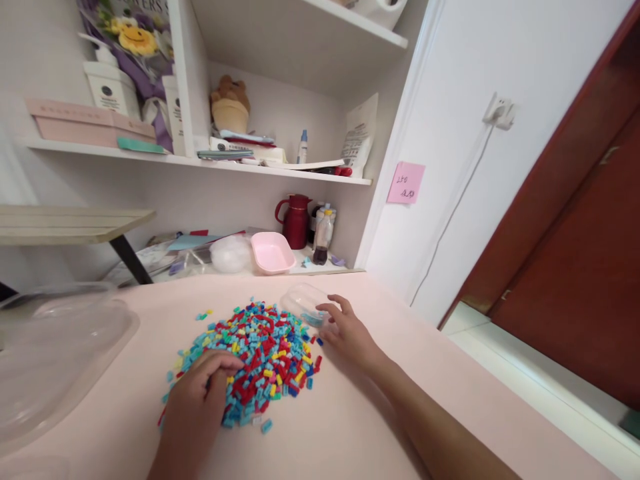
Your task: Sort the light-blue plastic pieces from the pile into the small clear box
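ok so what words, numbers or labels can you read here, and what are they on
"250" handwritten on the pink sticky note; the line below isn't legible
"WERS", cut off by the picture's edge, on the bouquet
Too small or blurred: print on the pump bottle, pink box, white packet and blue-capped bottle

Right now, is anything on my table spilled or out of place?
Slightly: a few bricks lie apart from the main pile, beyond its far left edge, and a light-blue brick sits off its near edge. They look like strays because the rest are heaped together. Nothing looks plainly broken.
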Demonstrator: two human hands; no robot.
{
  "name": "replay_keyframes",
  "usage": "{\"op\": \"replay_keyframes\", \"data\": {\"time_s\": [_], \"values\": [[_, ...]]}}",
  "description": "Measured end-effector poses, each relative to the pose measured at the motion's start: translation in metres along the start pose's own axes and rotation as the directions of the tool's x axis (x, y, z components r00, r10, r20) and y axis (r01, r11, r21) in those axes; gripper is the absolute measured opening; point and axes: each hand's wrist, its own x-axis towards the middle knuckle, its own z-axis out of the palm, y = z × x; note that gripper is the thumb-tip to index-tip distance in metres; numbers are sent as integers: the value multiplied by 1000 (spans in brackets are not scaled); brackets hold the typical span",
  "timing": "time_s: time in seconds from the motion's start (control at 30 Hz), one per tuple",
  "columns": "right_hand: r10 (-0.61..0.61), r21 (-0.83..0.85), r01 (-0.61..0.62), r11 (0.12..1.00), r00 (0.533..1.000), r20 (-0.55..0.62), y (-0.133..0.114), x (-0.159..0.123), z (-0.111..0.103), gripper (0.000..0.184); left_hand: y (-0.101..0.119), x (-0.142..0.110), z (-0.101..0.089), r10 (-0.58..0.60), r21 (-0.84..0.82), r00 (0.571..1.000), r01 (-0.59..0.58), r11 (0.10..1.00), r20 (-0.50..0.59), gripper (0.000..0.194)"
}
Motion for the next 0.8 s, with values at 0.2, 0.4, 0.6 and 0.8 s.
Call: {"op": "replay_keyframes", "data": {"time_s": [0.2, 0.4, 0.6, 0.8], "values": [[-3, -66, 2, 998, 1000, -21, 0, -1, -1, 25, -1, 0, 1, 4, -1, 1000, -4, 1000, -4, 25], [-44, 5, 45, 999, 994, -99, 2, -2, -2, 41, 1, -2, 0, -55, -50, 998, 57, 997, 32, 25], [-117, 188, 153, 970, 975, -188, -24, -12, -16, 33, 4, -5, 2, -24, -18, 1000, 25, 1000, 18, 26], [-470, 419, 363, 832, 864, 183, -69, -37, -4, 20, 7, -6, 2, 12, -13, 1000, -12, 1000, -24, 28]]}}
